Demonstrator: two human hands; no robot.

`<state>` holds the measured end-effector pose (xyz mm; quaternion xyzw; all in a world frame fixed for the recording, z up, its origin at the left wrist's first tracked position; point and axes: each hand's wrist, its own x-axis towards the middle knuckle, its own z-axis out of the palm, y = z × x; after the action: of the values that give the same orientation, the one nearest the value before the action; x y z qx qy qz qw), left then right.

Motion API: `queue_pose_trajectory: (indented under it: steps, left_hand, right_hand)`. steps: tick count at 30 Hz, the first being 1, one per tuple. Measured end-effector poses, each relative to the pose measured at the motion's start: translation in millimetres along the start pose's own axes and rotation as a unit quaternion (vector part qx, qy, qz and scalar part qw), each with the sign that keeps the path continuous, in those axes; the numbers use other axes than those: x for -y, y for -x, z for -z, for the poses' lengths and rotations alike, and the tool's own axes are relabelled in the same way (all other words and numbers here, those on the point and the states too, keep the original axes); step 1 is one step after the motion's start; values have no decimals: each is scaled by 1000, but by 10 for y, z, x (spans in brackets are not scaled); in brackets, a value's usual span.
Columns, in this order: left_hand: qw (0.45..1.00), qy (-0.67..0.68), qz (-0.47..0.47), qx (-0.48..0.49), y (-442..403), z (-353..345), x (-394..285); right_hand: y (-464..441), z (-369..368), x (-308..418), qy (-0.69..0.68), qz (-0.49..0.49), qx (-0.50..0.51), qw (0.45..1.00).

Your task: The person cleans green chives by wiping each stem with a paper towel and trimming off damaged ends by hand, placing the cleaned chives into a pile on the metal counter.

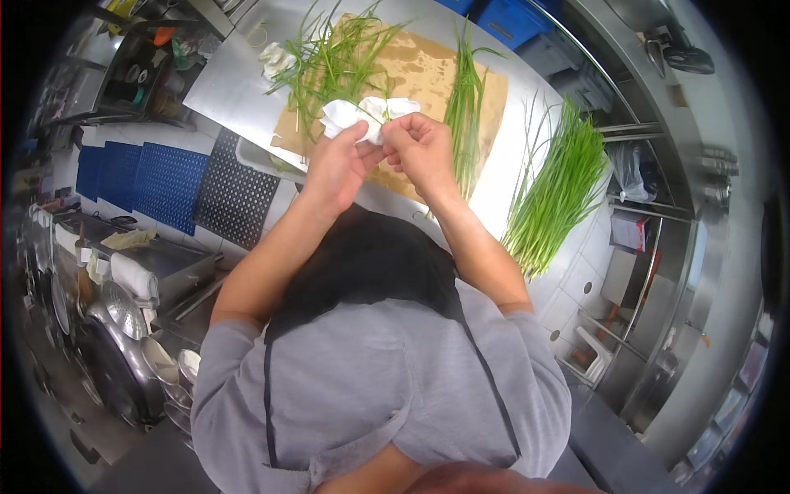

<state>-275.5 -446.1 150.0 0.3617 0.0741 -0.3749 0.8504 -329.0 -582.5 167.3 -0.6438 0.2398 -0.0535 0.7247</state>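
A crumpled white paper towel is between my hands, over a brown cardboard sheet. My left hand grips it from below, thumb on top. My right hand is closed in a pinch at the towel's right part, where a thin green chive stalk crosses the white; the fingertips partly hide its end. Beyond the towel, loose tangled chives spread over the cardboard's left side. To the right of my hands lies a neater bunch of chives.
A large bundle of chives rests at the right end of the steel table. Another crumpled white piece sits at the far left. Blue crates stand behind; pans and a skimmer are at lower left.
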Motion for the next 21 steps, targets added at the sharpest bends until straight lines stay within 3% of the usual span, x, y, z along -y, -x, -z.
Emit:
queue_pose_trajectory:
  steps: [4, 10, 16, 21]
  left_hand:
    - [991, 62, -54, 104, 119, 9, 51]
    - [989, 88, -9, 122, 74, 72, 53]
    - [998, -46, 21, 38, 30, 36, 81]
    - [997, -72, 6, -16, -4, -88, 79]
  right_hand:
    - [-21, 28, -11, 16, 14, -1, 1000]
    - [10, 72, 87, 19, 30, 4, 999]
    - [10, 57, -51, 163, 88, 14, 983]
    - [66, 57, 45, 267, 108, 11, 958]
